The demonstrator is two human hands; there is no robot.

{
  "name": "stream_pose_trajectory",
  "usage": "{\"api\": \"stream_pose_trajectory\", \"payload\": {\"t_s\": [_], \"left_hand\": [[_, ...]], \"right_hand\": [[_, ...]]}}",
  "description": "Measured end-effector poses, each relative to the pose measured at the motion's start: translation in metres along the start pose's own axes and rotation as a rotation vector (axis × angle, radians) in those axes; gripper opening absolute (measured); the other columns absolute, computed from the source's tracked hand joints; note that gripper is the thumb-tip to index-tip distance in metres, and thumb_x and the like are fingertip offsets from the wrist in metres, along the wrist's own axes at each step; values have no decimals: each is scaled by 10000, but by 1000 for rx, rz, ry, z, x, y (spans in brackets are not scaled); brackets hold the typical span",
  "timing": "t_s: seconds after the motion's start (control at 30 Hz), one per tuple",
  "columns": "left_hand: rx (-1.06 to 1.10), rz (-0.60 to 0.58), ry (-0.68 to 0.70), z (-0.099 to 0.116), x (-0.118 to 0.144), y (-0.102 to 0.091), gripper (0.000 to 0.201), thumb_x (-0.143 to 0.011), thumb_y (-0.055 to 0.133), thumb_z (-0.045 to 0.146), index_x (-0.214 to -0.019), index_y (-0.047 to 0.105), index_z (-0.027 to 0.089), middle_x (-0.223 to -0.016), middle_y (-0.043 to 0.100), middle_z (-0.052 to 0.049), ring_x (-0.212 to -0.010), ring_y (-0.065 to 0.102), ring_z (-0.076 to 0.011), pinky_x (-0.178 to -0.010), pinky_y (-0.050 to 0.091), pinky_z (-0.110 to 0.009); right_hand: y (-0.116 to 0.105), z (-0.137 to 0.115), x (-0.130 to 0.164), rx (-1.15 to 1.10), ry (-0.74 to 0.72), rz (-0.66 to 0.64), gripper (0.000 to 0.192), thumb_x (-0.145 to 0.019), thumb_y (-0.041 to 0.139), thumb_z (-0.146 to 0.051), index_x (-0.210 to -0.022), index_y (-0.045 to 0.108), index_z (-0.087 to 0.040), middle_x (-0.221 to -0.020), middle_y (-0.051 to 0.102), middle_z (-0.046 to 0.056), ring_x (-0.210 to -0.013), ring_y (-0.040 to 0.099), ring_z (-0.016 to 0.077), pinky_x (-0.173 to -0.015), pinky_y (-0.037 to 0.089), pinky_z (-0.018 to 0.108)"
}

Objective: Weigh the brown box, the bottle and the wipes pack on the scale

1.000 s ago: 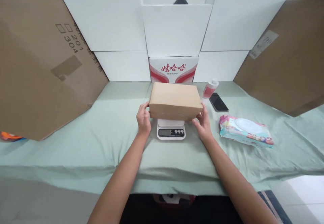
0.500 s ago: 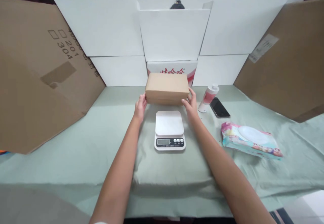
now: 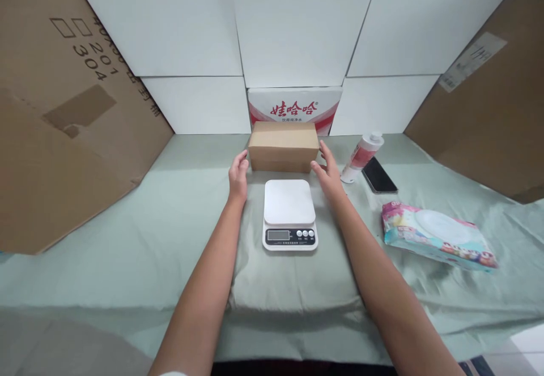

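Observation:
A plain brown cardboard box (image 3: 283, 146) rests on the green cloth, just behind a white digital kitchen scale (image 3: 290, 213) whose platform is bare. My left hand (image 3: 238, 176) is beside the box's left end, fingers spread and a little off it. My right hand (image 3: 327, 170) is at the box's right end, fingers apart, thumb close to the lower corner. Neither hand grips the box.
A red-and-white printed carton (image 3: 295, 110) stands right behind the box. To the right lie a small white-capped bottle (image 3: 361, 157), a black phone (image 3: 379, 175) and a pack of wet wipes (image 3: 437, 240). White panels (image 3: 297, 30) and big brown cardboard sheets (image 3: 55, 121) wall in the table.
The box was lifted off the scale, carried back and set down behind it. Both hands have let go and now sit beside its ends. The camera moved closer.

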State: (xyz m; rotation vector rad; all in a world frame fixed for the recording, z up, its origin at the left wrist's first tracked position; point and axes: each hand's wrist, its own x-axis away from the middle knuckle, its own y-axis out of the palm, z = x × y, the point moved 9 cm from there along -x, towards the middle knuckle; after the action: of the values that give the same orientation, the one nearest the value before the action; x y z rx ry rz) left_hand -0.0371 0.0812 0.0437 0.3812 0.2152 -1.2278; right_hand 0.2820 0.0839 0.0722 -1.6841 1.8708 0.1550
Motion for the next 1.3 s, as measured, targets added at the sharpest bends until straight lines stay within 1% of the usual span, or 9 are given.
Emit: {"api": "stream_pose_trajectory", "payload": {"t_s": [0.1,0.23,0.33,0.47,0.63,0.7,0.8,1.07,1.3], "left_hand": [[-94,10,65,8,3,-3,570,-917,628,683,-1213,768,217,-1406,710,-141,-1385,628,-338,-1194,505,-505],[-99,-8,39,6,3,0,549,-916,618,653,-1224,762,222,-1474,662,-142,-1383,620,-332,-1125,541,-477],[-107,18,55,7,1,-1,539,-908,615,637,-1199,766,209,-1431,669,-146,-1313,640,-314,-1027,566,-427],[-130,97,68,11,2,-8,461,-926,589,591,-1081,778,200,-1185,692,-115,-938,654,-210,-778,538,-320],[-5,188,-7,12,7,-15,321,-946,621,495,-881,732,201,-686,448,24,-591,400,-121,-566,350,-243],[49,200,-45,12,8,-14,296,-937,626,456,-811,697,197,-624,343,52,-542,331,-107,-525,275,-231],[80,212,-61,14,8,-13,256,-908,634,426,-793,666,200,-604,311,65,-519,297,-99,-504,231,-225],[130,238,-74,16,7,-15,262,-933,616,410,-769,621,206,-568,282,84,-473,244,-87,-492,186,-237],[138,225,-57,16,6,-13,268,-966,584,332,-736,619,199,-533,304,83,-456,260,-84,-496,200,-239]], "right_hand": [[3,-5,6,113,-26,10,603,-950,623,-565,-1480,630,-277,-1490,547,150,-1209,650,287,-917,617,435],[14,-3,7,129,-32,1,603,-940,589,-518,-1475,619,-241,-1492,524,169,-1105,659,259,-782,606,386],[-1,-24,10,247,-163,135,516,-951,546,-458,-1391,646,-208,-1433,552,188,-1168,631,298,-900,592,463],[-57,-58,27,545,-271,577,563,-887,630,-426,-1403,586,-207,-1485,462,204,-1414,457,413,-1179,360,690],[-107,-5,35,458,194,807,904,-747,732,-429,-1547,403,-169,-1494,499,257,-1439,420,483,-1192,262,795],[-108,25,34,350,345,767,739,-761,702,-436,-1422,520,-159,-1305,645,217,-1303,555,449,-1182,314,779],[-99,30,24,212,267,674,505,-780,695,-503,-1154,626,-170,-1108,714,157,-1053,666,347,-1066,514,636],[-14,-73,36,-265,-62,62,467,-835,850,-559,-1140,684,-246,-1101,766,87,-1033,743,277,-884,627,420],[33,-91,66,-285,-28,-187,450,-868,835,-597,-1133,723,-250,-1102,778,72,-1031,737,264,-928,629,438]]}}
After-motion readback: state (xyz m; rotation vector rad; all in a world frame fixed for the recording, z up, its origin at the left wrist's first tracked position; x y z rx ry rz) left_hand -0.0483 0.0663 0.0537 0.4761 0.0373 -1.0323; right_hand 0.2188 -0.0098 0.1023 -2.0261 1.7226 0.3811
